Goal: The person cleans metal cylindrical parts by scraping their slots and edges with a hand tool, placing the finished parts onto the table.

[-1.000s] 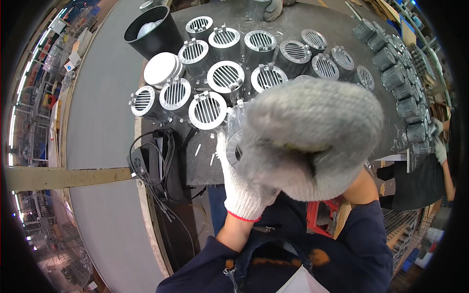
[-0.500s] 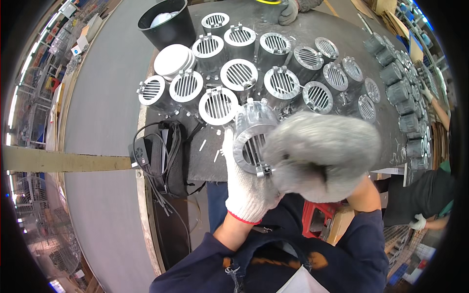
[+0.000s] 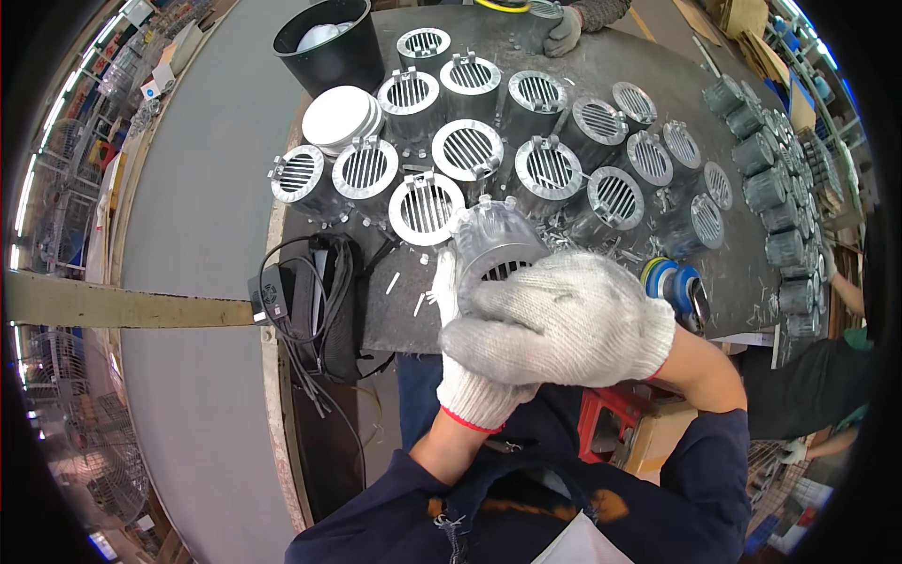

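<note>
A grey metal cylinder with a round slotted grate lies tilted in front of me, small feet on its far end. My left hand, in a white knit glove with a red cuff edge, grips it from the left and below; the palm is hidden. My right hand, gloved too, is closed over the near rim and covers the clip and most of the grate. Its fingertips are partly out of sight. Just beyond stands another metal cylinder with a slotted grate.
Several more grated cylinders stand across the dark table. A stack of white discs and a black bucket are far left. Right of my hand lies a blue round tool. A black bag with cables sits left; a co-worker's glove is opposite.
My right hand, blurred and raised to the right before, has come down onto the cylinder's near rim. The blue tool it covered now shows. My left hand keeps its hold.
</note>
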Demonstrator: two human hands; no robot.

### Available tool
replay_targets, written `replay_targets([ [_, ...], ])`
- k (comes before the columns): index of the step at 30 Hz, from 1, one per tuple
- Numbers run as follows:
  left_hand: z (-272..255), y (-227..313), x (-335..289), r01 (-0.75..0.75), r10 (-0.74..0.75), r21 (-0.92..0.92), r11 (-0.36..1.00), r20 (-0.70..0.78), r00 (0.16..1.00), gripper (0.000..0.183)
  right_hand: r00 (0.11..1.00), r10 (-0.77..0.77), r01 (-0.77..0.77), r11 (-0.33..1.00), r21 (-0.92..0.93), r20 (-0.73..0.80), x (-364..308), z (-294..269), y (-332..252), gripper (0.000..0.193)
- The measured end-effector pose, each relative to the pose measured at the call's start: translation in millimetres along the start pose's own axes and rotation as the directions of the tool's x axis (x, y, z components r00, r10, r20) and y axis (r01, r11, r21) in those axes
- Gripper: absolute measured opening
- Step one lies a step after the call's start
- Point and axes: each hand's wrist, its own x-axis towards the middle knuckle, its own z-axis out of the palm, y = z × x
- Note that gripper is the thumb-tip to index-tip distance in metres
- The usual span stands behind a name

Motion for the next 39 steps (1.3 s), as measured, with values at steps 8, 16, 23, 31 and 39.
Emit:
replay_targets([
  [8,5.8,36.0,20.4,0.233,-0.391,-0.942,0.243,0.124,0.912,0.078,0.944,0.074,-0.07,0.997,0.023,-0.322,-37.7,-20.9,-19.9,0.046],
  [16,8.7,53.5,22.3,0.263,-0.193,-0.959,-0.108,0.28,0.94,0.077,0.585,0.473,-0.475,0.858,0.194,-0.659,-74.0,-2.8,-31.7,0.064],
  [23,6.3,47.2,19.1,0.346,-0.187,-0.932,-0.11,0.361,0.914,0.08,0.368,0.533,-0.562,0.78,0.274,-0.761,-86.7,-2.7,-36.4,0.082],
  [31,7.6,47.6,22.5,0.366,-0.188,-0.926,-0.096,0.378,0.907,0.084,0.305,0.545,-0.532,0.778,0.335,-0.781,-92.8,-3.5,-35.5,0.067],
  [39,4.2,38.2,22.3,0.362,-0.204,-0.932,-0.034,0.361,0.91,0.089,0.174,0.383,-0.415,0.864,0.285,-0.907,-89.7,-20.7,-23.7,0.054],
])
